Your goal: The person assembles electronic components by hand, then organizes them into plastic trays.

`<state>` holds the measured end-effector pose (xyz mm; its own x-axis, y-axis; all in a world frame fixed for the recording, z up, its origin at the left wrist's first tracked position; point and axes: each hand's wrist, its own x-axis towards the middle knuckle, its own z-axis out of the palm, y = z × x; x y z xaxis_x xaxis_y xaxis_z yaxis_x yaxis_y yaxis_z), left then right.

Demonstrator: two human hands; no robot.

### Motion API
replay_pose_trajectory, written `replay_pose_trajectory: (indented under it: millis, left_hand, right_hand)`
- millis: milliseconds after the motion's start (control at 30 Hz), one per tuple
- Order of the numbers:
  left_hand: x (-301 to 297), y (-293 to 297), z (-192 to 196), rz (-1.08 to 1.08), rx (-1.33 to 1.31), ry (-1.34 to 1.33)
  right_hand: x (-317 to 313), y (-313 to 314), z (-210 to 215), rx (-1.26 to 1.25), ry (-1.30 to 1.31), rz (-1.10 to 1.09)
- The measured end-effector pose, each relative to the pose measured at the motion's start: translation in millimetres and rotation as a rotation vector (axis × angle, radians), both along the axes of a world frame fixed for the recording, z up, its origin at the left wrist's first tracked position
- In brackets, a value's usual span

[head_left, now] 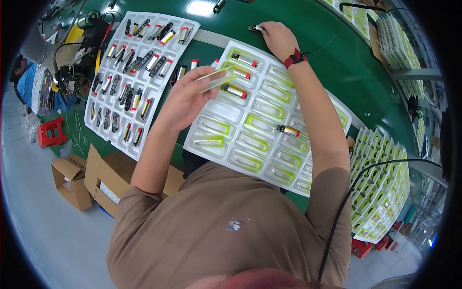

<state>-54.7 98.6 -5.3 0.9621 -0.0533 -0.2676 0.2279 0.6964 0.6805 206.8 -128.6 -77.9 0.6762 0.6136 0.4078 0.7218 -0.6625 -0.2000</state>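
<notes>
My left hand (186, 98) grips a clear, yellow-green edged plastic shell (220, 79) between thumb and fingers, above the upper left of a white compartment tray (211, 154). Farther off, beyond that tray, my right hand (278, 40) pinches a small black-and-silver battery assembly (255, 28) close over the green table. Most compartments of the tray hold similar clear shells (253, 142). Several battery assemblies with red ends (234, 91) lie in the tray's upper left, and one more (288, 130) lies near its middle. A red strap (295, 58) with a thin cord circles my right wrist.
At left, another white tray (161, 36) holds many battery assemblies. Stacked trays of green-edged shells (380, 178) stand at right, more (399, 48) at far right. Cardboard boxes (72, 180) and a red stool (51, 132) are on the floor at left. A black cable (356, 185) crosses at right.
</notes>
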Motion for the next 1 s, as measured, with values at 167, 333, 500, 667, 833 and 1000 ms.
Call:
replay_pose_trajectory:
  millis: [167,333,500,667,833,1000]
  left_hand:
    - [8.9,-13.5,2.0,-0.037,-0.024,0.025]
    - [10.9,-50.0,4.6,-0.077,-0.047,-0.054]
    - [14.4,-73.1,-11.3,-0.003,0.367,-0.267]
    - [7.6,-46.2,4.1,-0.214,0.685,-0.166]
    - [6.1,-35.7,-3.8,-0.209,0.091,0.043]
    - [-4.0,-33.5,0.7,-0.319,0.085,-0.011]
  right_hand:
    - [-48.6,1.6,35.4,0.344,0.235,-0.047]
    - [-172.3,17.3,102.7,1.041,1.149,0.055]
    - [-201.6,19.9,114.6,1.188,1.108,0.123]
    - [-216.2,1.7,125.8,1.165,1.075,0.05]
    - [-223.7,-23.0,121.9,1.14,1.154,0.052]
    - [-237.5,-22.6,126.1,0.592,0.602,0.041]
